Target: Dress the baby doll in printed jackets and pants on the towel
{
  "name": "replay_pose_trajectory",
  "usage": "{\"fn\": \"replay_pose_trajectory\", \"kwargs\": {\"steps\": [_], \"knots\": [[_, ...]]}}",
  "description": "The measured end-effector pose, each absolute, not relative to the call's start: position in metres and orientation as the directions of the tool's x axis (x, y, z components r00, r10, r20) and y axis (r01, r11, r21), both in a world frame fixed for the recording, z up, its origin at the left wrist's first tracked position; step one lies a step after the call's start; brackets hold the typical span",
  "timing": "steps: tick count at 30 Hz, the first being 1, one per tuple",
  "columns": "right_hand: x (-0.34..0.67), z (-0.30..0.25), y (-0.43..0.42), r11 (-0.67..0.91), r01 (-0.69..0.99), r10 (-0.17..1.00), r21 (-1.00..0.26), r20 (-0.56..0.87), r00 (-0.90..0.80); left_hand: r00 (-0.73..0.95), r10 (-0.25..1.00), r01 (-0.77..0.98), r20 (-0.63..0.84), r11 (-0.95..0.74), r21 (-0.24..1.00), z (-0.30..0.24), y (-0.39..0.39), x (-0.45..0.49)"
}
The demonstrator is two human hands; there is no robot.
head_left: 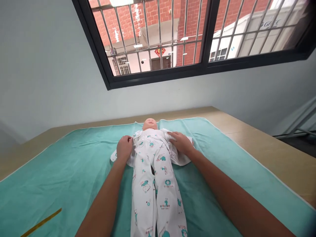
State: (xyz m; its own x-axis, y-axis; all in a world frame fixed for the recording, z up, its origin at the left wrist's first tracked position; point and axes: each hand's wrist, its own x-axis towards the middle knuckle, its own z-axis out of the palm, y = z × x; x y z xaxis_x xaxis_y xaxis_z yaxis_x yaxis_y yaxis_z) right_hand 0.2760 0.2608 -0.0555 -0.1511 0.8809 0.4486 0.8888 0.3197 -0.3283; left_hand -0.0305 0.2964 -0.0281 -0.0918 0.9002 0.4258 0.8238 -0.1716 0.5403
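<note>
A baby doll (150, 123) lies on its back on the green blanket, head toward the wall. It wears a white printed baby top (181, 159), and long white printed trousers (163, 187) reach high up its front and stretch toward me. On the left side, my left hand (124, 147) is closed at the edge of the clothing by the doll's shoulder and side; its fingertips are partly hidden. Across from it, my right hand (181, 142) rests with its fingers stretched over the top near the doll's other shoulder.
The green blanket (81, 164) covers much of the wooden surface (247, 135). A yellowish strip (41, 223) lies on the blanket at lower left. Behind stands a pale wall (158, 98) with a dark-framed, barred window (158, 69). A grey metal frame (306, 118) is at far right.
</note>
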Motion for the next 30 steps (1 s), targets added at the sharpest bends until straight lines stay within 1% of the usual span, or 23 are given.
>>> {"fn": "replay_pose_trajectory", "kwargs": {"steps": [4,7,9,13,14,16,17,19,21,22,23,24,26,28,30], "knots": [[0.285,-0.056,0.269,0.291,0.861,0.852,-0.417,0.522,-0.035,-0.218,0.885,0.792,0.411,-0.085,0.604,-0.02,0.309,-0.05],[0.288,-0.055,0.274,0.254,0.845,0.836,-0.471,0.546,0.053,-0.253,0.882,0.812,0.398,-0.03,0.583,-0.024,0.316,-0.067],[0.293,-0.057,0.276,0.175,0.862,0.861,-0.476,0.498,0.1,-0.222,0.899,0.843,0.378,-0.018,0.537,-0.032,0.319,-0.076],[0.303,-0.059,0.28,0.006,0.882,0.928,-0.472,0.331,0.17,-0.164,0.915,0.885,0.368,-0.029,0.465,-0.041,0.319,-0.079],[0.304,-0.058,0.28,-0.012,0.885,0.93,-0.465,0.32,0.181,-0.163,0.913,0.887,0.374,-0.03,0.46,-0.04,0.318,-0.077],[0.3,-0.05,0.276,-0.003,0.896,0.914,-0.444,0.363,0.183,-0.151,0.91,0.886,0.386,-0.049,0.461,-0.036,0.316,-0.068],[0.295,-0.044,0.272,0.033,0.899,0.896,-0.437,0.411,0.167,-0.126,0.916,0.884,0.38,-0.07,0.462,-0.034,0.314,-0.062],[0.275,-0.028,0.263,0.167,0.879,0.856,-0.447,0.508,0.095,-0.032,0.942,0.892,0.333,-0.123,0.434,-0.03,0.309,-0.049],[0.246,-0.01,0.254,0.306,0.815,0.841,-0.493,0.541,0.012,0.053,0.96,0.916,0.275,-0.156,0.37,-0.029,0.305,-0.037],[0.228,-0.001,0.252,0.348,0.78,0.85,-0.52,0.526,-0.03,0.069,0.964,0.929,0.257,-0.156,0.337,-0.029,0.302,-0.033],[0.21,0.007,0.254,0.375,0.758,0.867,-0.533,0.491,-0.084,0.065,0.966,0.939,0.251,-0.145,0.313,-0.03,0.3,-0.031],[0.192,0.014,0.259,0.406,0.758,0.879,-0.511,0.444,-0.171,0.051,0.966,0.945,0.254,-0.129,0.302,-0.031,0.299,-0.03],[0.159,0.023,0.279,0.5,0.778,0.86,-0.38,0.321,-0.396,0.013,0.968,0.947,0.25,-0.092,0.308,-0.034,0.297,-0.033],[0.134,0.028,0.309,0.574,0.797,0.819,-0.187,0.139,-0.557,-0.016,0.974,0.945,0.226,-0.059,0.322,-0.036,0.298,-0.039],[0.119,0.03,0.34,0.575,0.814,0.816,-0.084,-0.025,-0.578,-0.05,0.979,0.941,0.197,-0.019,0.337,-0.037,0.301,-0.046]]}}
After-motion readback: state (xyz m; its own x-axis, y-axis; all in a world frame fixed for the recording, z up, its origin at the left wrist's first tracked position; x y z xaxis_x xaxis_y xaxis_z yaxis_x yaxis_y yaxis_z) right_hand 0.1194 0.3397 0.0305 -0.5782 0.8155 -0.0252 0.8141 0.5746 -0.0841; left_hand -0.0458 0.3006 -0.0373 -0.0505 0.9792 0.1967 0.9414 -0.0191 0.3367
